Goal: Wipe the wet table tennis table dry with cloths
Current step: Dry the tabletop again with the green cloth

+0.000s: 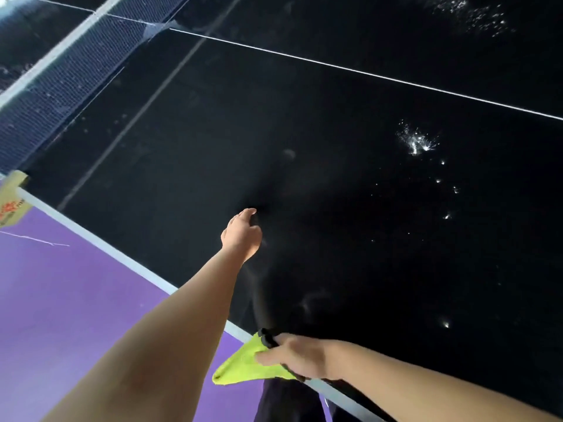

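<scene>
The black table tennis table [335, 123] fills most of the view. Water drops [417, 143] glint on its right half, with more drops at the far right corner [475, 13]. My left hand [242, 234] reaches out over the table near its white side edge, fingers curled down onto the dark surface; whether it grips anything is hidden. My right hand [294, 354] rests at the near edge, shut on a yellow-green cloth [246, 365] that hangs off the table. A black piece [267, 338] also sticks out of this hand.
The dark net [61, 80] with its white top band runs along the left, fixed by a yellow clamp [12, 202]. A white centre line [365, 74] crosses the table. The purple floor [61, 300] lies below the white table edge [122, 257].
</scene>
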Available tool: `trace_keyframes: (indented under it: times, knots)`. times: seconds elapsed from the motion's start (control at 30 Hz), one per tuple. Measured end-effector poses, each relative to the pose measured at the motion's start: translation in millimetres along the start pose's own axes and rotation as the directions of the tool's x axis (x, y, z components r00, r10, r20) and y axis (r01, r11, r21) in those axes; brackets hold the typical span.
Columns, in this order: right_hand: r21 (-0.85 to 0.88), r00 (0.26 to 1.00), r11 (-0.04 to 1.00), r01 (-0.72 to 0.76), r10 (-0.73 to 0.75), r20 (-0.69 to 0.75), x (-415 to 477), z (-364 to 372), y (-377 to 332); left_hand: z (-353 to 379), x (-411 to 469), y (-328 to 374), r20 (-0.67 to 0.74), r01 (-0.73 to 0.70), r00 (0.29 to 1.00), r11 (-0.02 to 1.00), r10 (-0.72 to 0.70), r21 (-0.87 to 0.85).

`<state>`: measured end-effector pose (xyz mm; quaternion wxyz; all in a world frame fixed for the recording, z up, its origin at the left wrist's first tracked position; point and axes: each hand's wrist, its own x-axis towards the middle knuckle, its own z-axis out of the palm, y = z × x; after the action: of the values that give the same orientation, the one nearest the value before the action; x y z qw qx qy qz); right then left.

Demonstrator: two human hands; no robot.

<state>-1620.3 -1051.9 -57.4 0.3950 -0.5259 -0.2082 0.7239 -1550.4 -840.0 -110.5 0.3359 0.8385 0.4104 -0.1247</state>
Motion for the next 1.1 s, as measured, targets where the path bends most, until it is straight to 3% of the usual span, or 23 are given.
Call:
trace_keyframes:
  times: [0.1,0.2,0.23,0.3,0.37,0.4,0.43,0.5,0.57,0.63,0.73,0.8,0.87,0.93,1.0,1.1]
  knots:
    - [0.331,0.971,0.943,-0.031,0.107,-0.215,-33.2,-38.5,-9.9,-4.8,-1.0,-4.9,-0.177,0.050,0.982,0.998,-0.057,-0.041]
    - [0.436,0.852,0.878,0.199,0.065,-0.519,-54.6,-87.5,-19.7,-10.5,-0.3,-18.2,-0.260,0.108,0.955,0.983,-0.144,-0.149]
    - [0.389,0.787,0.878,0.279,0.023,-0.616,-59.1,-103.6,-27.3,-11.6,-2.5,-24.4,-0.289,0.118,0.943,0.976,-0.168,-0.183]
    - [0.123,0.595,0.935,0.333,-0.107,-0.797,-60.1,-137.1,-44.0,-13.3,-10.3,-39.3,-0.350,0.136,0.911,0.960,-0.218,-0.244]
    - [-0.183,0.391,0.976,0.120,-0.216,-0.895,-44.9,-168.7,-58.1,-12.8,-24.5,-57.3,-0.355,0.197,0.887,0.937,-0.296,-0.289]
    - [-0.282,0.324,0.958,-0.045,-0.253,-0.912,-29.5,-183.4,-61.7,-11.9,-32.3,-66.7,-0.342,0.233,0.878,0.924,-0.334,-0.303]
    - [-0.347,0.318,0.918,-0.194,-0.276,-0.907,-10.2,-193.6,-61.1,-11.4,-39.5,-77.1,-0.323,0.269,0.871,0.909,-0.371,-0.317]
    - [-0.446,0.423,0.784,-0.431,-0.261,-0.868,35.6,-198.5,-49.3,-12.6,-52.3,-95.6,-0.286,0.315,0.855,0.870,-0.433,-0.379]
    - [-0.521,0.482,0.667,-0.533,-0.266,-0.835,72.1,-185.7,-43.8,-14.6,-62.3,-109.8,-0.248,0.306,0.854,0.827,-0.457,-0.471]
    - [-0.582,0.545,0.649,-0.489,-0.293,-0.785,101.8,-160.7,-45.7,-21.5,-71.4,-115.5,-0.212,0.294,0.846,0.760,-0.490,-0.580]
    - [-0.716,0.733,0.613,-0.335,-0.308,-0.607,133.9,-105.9,-58.6,-39.8,-77.3,-112.9,-0.212,0.319,0.784,0.672,-0.583,-0.668]
    - [-0.799,0.843,0.561,-0.217,-0.305,-0.443,147.6,-64.9,-57.5,-57.5,-72.2,-105.8,-0.232,0.309,0.757,0.647,-0.611,-0.698]
    - [-0.811,0.940,0.577,-0.096,-0.216,-0.264,150.8,-21.7,-47.0,-75.1,-60.6,-97.7,-0.282,0.256,0.760,0.669,-0.586,-0.698]
    - [-0.697,0.981,0.715,-0.060,-0.085,-0.172,139.4,12.3,-44.2,-91.1,-48.8,-81.0,-0.322,0.189,0.790,0.706,-0.522,-0.682]
    - [-0.475,0.993,0.873,-0.115,0.092,-0.073,130.7,31.3,-49.3,-99.0,-40.1,-59.6,-0.313,0.151,0.826,0.718,-0.470,-0.679]
    - [-0.002,0.992,0.993,-0.115,0.114,-0.057,113.2,31.8,-53.3,-97.2,-27.8,-29.6,-0.249,0.150,0.878,0.729,-0.409,-0.668]
